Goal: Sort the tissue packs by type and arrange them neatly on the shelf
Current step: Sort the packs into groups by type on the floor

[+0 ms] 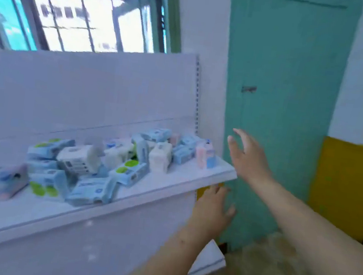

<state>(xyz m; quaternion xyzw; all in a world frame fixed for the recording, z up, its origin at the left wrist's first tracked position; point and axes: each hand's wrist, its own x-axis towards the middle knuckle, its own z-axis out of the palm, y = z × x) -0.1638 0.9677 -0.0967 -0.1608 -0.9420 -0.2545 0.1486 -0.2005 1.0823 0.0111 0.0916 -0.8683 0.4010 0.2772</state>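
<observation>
Both hands are empty. From the head view, the right hand (246,154) is raised with its fingers spread, just off the right end of the shelf (170,181) and in front of the green door (285,81). The left hand (212,207) sits lower, fingers loosely spread, at the shelf's front right corner; whether it touches the edge I cannot tell through the blur.

The tissue packs (94,165) lie on the shelf in one loose, unsorted heap, running from the left part to near the right end. Some lean on each other, some are tipped on edge.

The likely trouble is that the heap is unstable. A reach into its middle could topple the leaning packs, and those near the front lip or the right end could slide off to the floor.

Most packs are pale blue, several carry green round marks, a few are plain white blocks, and one or two show pink. Print is too blurred to read.
</observation>
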